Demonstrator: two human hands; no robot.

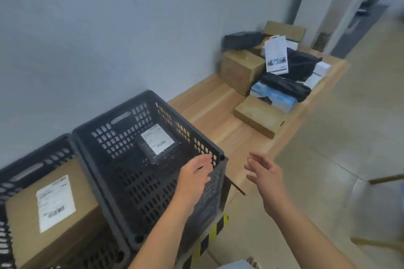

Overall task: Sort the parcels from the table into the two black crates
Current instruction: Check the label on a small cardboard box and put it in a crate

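Note:
Two black crates stand side by side at the left end of the wooden table [209,102]. The right crate [122,198] holds a small black parcel [157,144] with a white label. The left crate [37,163] holds a labelled cardboard box [54,209]. My left hand [194,178] hovers open over the right crate's near corner, holding nothing. My right hand [266,174] is open in the air just right of that crate, empty. A pile of parcels [273,67] lies at the table's far end: cardboard boxes, black bags and white packets. A flat cardboard box [258,118] lies nearest.
A grey wall runs behind the table. Yellow and black hazard tape [209,236] marks the table's front below the crates. Tiled floor [349,115] lies to the right, with a doorway at the far end.

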